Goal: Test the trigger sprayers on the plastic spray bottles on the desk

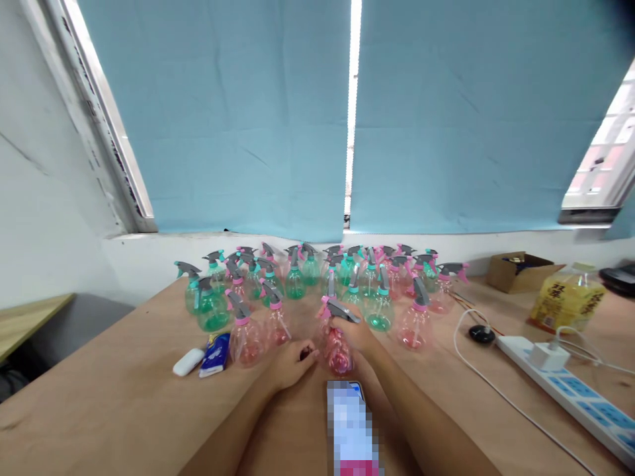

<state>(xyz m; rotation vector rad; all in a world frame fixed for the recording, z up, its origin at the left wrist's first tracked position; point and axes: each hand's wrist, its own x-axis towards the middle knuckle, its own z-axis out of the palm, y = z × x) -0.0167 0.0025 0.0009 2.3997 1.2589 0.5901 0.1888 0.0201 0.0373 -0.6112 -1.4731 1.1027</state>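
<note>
My right hand point(356, 330) is wrapped round a pink spray bottle point(338, 350) with a grey and pink trigger head, slightly tilted above the table. My left hand point(292, 365) rests on the table just left of that bottle, its fingers curled in. A small dark patch shows between its thumb and fingers, and I cannot make out what it is. Close to the left hand stand two more pink spray bottles point(248, 342). Below the held bottle lies a phone point(351, 423) with a blurred screen.
Several green spray bottles point(213, 311) and pink ones crowd the back of the table point(124, 396). A white case point(188, 362) and a blue tissue packet point(215, 355) lie left. Rightward are a power strip point(575, 390), cables, a black puck point(481, 334), a yellow-labelled jug point(565, 299) and a cardboard box point(518, 272).
</note>
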